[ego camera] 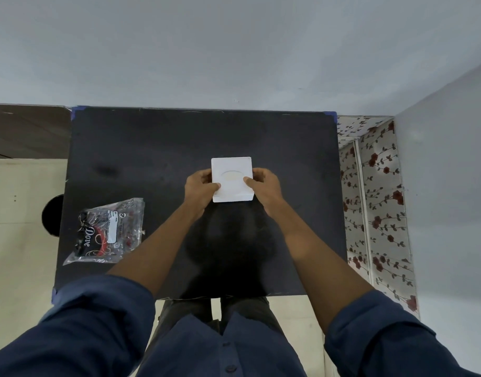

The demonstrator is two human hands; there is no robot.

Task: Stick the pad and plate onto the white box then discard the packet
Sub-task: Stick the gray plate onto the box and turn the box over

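Observation:
The white box (232,165) sits near the middle of the black table (163,148), with a pale oval pad or plate (231,176) on its top face. My left hand (200,186) grips the box's left side, thumb pressing on the top near the oval. Against the box's right side rests my right hand (265,183), its thumb on the top at the oval's right edge. The clear plastic packet (107,231) with "Dove" printed on it lies flat on the table to the left, apart from both hands.
A dark round object (53,214) shows past the table's left edge, over a pale floor. A wall covered in floral paper (375,202) stands close on the right. A grey wall runs behind the table's far edge.

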